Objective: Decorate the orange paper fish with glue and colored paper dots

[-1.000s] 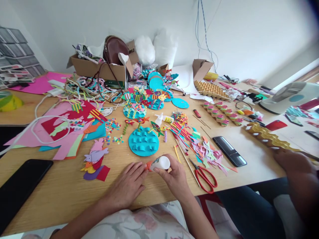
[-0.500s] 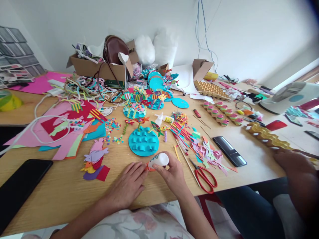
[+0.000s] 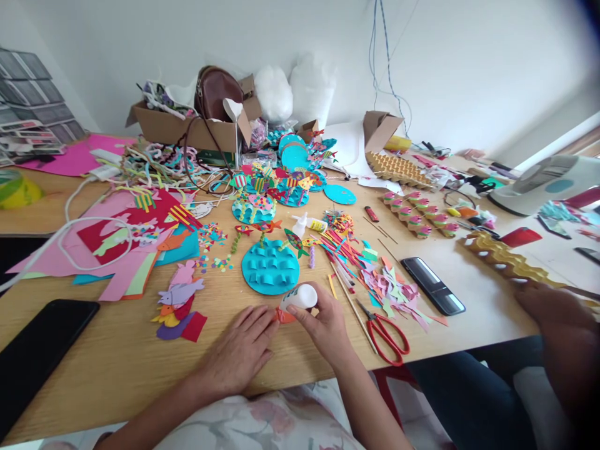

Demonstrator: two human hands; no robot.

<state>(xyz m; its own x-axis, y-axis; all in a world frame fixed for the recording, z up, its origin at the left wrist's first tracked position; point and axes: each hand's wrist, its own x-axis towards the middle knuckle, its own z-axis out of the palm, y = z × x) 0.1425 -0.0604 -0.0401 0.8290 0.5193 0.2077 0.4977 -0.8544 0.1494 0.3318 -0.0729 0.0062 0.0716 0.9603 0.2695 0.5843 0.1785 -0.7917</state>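
Observation:
My right hand (image 3: 325,325) grips a white glue bottle (image 3: 300,298), tipped nozzle-down with its pale base toward me. Under the nozzle lies a small orange paper piece (image 3: 285,316), partly covered by the bottle and fingers. My left hand (image 3: 246,344) rests flat on the table, its fingertips at the left edge of the orange piece. Just beyond the hands sits a blue disc (image 3: 270,281) with rows of curled paper strips and paper fish standing at its far edge. A stack of cut paper fish (image 3: 180,294) is left of my hands.
Red-handled scissors (image 3: 387,337), a wooden stick and paper scraps (image 3: 391,284) lie on the right, beside a black case (image 3: 432,284). Another person's hand (image 3: 546,306) is at an egg-carton strip (image 3: 506,256). A black phone (image 3: 47,350) lies at left.
The glue bottle has shifted very slightly, and a little more of the orange piece shows beneath it. My left hand stays put.

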